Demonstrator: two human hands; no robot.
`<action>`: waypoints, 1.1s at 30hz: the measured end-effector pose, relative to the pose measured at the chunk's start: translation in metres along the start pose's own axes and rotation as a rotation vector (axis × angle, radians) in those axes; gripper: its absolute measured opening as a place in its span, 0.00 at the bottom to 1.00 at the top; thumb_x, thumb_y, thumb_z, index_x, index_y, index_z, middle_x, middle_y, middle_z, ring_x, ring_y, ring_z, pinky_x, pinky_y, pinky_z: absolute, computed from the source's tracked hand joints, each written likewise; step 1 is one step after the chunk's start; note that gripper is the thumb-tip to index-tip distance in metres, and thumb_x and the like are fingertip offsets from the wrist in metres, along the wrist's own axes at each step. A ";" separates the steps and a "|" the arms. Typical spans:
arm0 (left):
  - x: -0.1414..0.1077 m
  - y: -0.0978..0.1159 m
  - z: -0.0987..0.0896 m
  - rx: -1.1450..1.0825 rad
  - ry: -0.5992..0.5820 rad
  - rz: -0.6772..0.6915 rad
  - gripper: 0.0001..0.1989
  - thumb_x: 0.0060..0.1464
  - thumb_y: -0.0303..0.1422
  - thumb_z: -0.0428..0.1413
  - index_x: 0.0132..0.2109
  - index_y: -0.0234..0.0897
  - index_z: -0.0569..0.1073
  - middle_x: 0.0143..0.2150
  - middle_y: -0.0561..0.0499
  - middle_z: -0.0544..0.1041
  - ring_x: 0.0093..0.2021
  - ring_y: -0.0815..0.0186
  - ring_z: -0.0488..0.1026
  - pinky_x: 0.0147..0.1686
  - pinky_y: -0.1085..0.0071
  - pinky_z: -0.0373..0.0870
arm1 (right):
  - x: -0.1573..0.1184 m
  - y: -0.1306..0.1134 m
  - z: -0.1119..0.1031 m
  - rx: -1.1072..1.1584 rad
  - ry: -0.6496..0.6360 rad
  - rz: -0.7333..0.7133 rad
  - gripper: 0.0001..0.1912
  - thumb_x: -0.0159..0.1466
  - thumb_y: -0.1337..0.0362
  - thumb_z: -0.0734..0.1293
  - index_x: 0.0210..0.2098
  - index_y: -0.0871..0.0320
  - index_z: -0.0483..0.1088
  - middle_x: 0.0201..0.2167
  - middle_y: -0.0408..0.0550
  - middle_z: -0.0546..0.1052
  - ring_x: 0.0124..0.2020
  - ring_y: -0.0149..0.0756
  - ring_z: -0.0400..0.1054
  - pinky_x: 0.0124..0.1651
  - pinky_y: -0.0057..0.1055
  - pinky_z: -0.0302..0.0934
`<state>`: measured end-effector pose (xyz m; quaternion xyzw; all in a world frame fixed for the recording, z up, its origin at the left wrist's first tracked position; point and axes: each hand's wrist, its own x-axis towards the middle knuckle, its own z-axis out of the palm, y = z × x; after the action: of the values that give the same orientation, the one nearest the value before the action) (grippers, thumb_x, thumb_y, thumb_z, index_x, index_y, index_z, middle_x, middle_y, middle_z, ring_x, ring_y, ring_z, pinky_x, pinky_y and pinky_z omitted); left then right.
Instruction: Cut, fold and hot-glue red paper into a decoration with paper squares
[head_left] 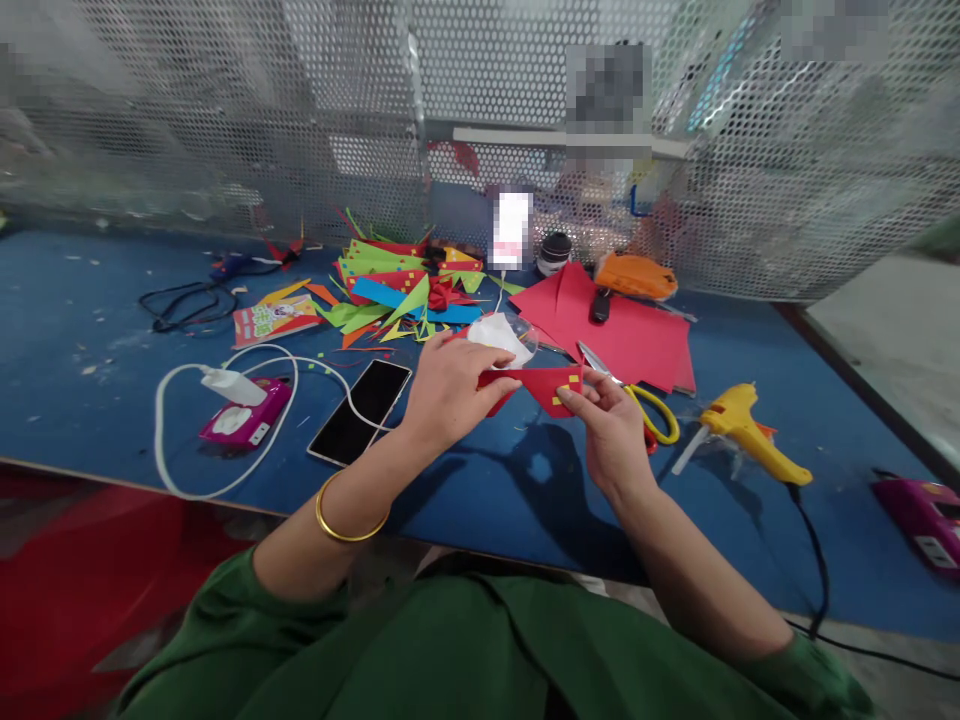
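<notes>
Between my two hands, above the blue table, is a folded piece of red paper (541, 385) with small yellow squares near its right end. My left hand (448, 385) pinches its left end between thumb and fingers. At the right end, my right hand (611, 425) grips it, thumb on the front by the yellow squares. Just behind the paper lies a white crumpled sheet or tissue (501, 338), partly covered by my left fingers. Scissors (651, 410) with yellow and red handles lie beside my right hand, the blades pointing away and to the left.
A yellow glue gun (754, 430) stands at right, its cord running off the front edge. Red paper sheets (637, 345) and a pile of coloured paper cutouts (397, 290) lie behind. A phone (360, 412), a white cable and a purple power strip (247, 412) are at left.
</notes>
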<state>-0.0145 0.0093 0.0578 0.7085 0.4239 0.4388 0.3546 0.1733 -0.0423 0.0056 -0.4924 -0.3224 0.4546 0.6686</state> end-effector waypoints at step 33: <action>0.190 -0.043 -0.202 0.919 -0.066 -0.223 0.11 0.44 0.26 0.65 0.36 0.42 0.86 0.28 0.53 0.82 0.34 0.61 0.77 0.40 0.70 0.67 | -0.016 0.021 -0.014 -0.964 -0.347 -0.444 0.20 0.68 0.48 0.64 0.52 0.54 0.74 0.51 0.54 0.80 0.50 0.48 0.76 0.47 0.44 0.73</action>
<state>-0.1648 0.2253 0.1545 0.7559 0.6361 0.1423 0.0624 0.1732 -0.0595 -0.0186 -0.5808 -0.6949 0.1784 0.3846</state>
